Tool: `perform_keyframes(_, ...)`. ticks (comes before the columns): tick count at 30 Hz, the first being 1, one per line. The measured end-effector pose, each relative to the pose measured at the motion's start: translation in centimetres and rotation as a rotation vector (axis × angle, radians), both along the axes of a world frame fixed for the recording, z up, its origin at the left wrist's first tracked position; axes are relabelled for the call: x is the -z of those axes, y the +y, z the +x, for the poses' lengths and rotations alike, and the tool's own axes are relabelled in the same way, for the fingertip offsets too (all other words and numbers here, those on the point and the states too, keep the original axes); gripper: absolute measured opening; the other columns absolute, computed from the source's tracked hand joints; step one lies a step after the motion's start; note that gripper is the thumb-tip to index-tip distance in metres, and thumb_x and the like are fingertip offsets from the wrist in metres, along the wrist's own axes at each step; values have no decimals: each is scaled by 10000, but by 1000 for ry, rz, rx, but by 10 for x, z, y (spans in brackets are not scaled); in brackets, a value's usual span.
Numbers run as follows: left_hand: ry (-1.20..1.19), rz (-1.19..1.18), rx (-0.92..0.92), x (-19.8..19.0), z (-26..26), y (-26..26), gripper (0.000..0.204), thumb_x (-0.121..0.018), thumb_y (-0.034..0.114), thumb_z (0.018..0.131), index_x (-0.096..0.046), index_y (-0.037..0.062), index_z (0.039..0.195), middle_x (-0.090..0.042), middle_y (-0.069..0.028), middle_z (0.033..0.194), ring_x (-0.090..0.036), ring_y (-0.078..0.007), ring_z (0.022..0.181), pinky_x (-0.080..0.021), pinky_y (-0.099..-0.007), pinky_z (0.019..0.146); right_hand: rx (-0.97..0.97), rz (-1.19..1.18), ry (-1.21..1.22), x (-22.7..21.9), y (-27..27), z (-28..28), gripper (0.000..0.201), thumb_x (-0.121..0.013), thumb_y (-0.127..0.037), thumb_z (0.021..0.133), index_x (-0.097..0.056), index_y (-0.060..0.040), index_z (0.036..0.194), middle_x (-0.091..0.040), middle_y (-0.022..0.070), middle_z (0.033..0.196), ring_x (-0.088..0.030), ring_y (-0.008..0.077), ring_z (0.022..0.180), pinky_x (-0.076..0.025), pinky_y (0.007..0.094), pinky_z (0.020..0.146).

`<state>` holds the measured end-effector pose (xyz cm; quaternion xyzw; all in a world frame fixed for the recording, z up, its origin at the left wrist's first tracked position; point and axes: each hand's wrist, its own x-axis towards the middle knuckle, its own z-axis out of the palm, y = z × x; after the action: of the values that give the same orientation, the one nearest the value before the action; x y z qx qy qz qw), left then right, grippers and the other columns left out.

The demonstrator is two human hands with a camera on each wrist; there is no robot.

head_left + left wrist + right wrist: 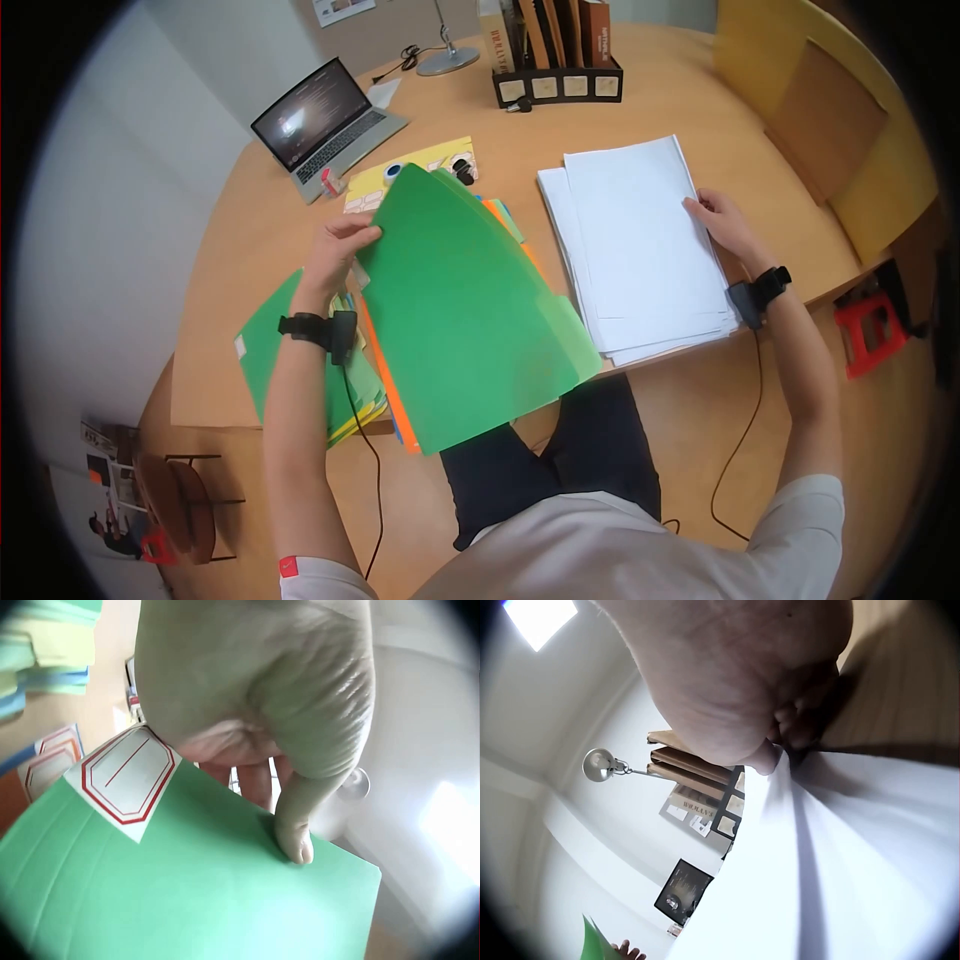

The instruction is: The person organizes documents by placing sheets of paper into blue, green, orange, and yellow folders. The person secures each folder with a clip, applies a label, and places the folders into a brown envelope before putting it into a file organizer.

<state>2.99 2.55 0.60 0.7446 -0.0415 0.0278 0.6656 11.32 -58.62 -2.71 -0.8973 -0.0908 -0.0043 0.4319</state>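
A green paper folder (455, 320) leans up in front of the body, its upper left edge pinched by my left hand (335, 257). In the left wrist view the thumb (298, 844) lies on the green face, near a white label (129, 780) with a red border. Orange and other folders (395, 405) show beneath it. To the right lies a stack of white paper (640, 240). My right hand (728, 228) pinches the right edge of its sheets, thumb on top and fingers curled at the edge; the right wrist view shows the sheets (742, 900) bent there.
More green and yellow folders (275, 335) lie at the table's left edge. Behind are a laptop (330, 125), a yellow patterned sheet (435, 155), a lamp base (448, 62) and a black book holder (560, 87). A yellow panel (900, 150) borders the right side.
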Motion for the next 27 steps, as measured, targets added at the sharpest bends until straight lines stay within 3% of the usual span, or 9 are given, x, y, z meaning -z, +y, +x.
perform_keyframes(1, 6, 17, -12, 2, 0, -9, 190, -734, 38, 895, -772, -2, 1076, -725, -114, 1223, -661, -178, 1086, -480, -327, 1009, 4, -6, 11, -2, 1, -2, 382, -624, -324, 1013, -668, 52, 1062, -657, 48, 885, -575, 119, 821, -479, 280, 755)
perform_keyframes(5, -97, 22, -13, 11, -1, -25, 289, -725, 27, 886, -743, -15, 1171, -659, -157, 1351, -616, -217, 1230, -429, -346, 1107, -13, -9, 29, 1, -1, 2, 378, -623, -337, 1014, -664, 37, 1048, -638, 33, 888, -554, 108, 823, -467, 270, 747)
perform_keyframes(8, -198, -62, -16, 13, -6, -31, 283, -722, 20, 885, -748, -9, 1165, -661, -149, 1347, -610, -211, 1232, -440, -344, 1088, -25, -5, 29, -2, 2, 0, 372, -620, -316, 1017, -666, 50, 1067, -661, 54, 904, -578, 117, 836, -478, 273, 762)
perform_keyframes(14, -237, -269, 73, 17, -3, -8, 194, -674, 174, 955, -684, -1, 1040, -704, -76, 1032, -619, -184, 1057, -432, -317, 991, 12, -10, 15, 4, -6, 9, 355, -616, -294, 1018, -663, 52, 1082, -666, 52, 903, -580, 108, 844, -476, 265, 767)
perform_keyframes(17, -250, -409, -40, -12, -20, -23, 307, -606, 317, 991, -547, 37, 882, -588, -48, 822, -575, -186, 919, -415, -301, 908, 40, 61, -8, 8, -12, 14, 347, -616, -290, 1018, -668, 46, 1085, -673, 42, 907, -595, 102, 829, -483, 257, 755)
perform_keyframes(21, -449, -180, 120, 3, 3, 27, 402, -536, 383, 1010, -354, 118, 769, -394, -31, 719, -453, -188, 795, -366, -314, 796, 121, 359, -71, -11, -17, 13, 327, -636, -304, 1015, -669, 20, 1052, -675, 20, 897, -617, 90, 802, -493, 247, 733)
perform_keyframes(22, -563, -135, 204, 8, 9, 38, 409, -532, 409, 1020, -363, 127, 776, -403, -23, 729, -453, -187, 798, -364, -295, 780, 141, 449, -87, -17, -19, 14, 322, -642, -308, 1014, -668, 11, 1046, -675, 15, 894, -621, 87, 795, -496, 246, 728)
perform_keyframes(24, -551, -337, 263, 25, 11, 59, 344, -527, 365, 1033, -480, 69, 865, -502, -39, 787, -524, -173, 835, -421, -266, 756, 149, 610, -80, -25, -21, 24, 294, -665, -305, 1008, -663, -14, 1050, -687, 20, 895, -636, 74, 784, -514, 232, 706)
perform_keyframes(27, -507, -418, 237, 30, 4, 56, 315, -535, 346, 1030, -492, 64, 897, -518, -41, 803, -537, -171, 835, -433, -266, 749, 122, 725, -29, -78, 19, -8, 271, -670, -291, 1005, -664, -24, 1054, -696, 22, 899, -641, 66, 756, -523, 217, 683)
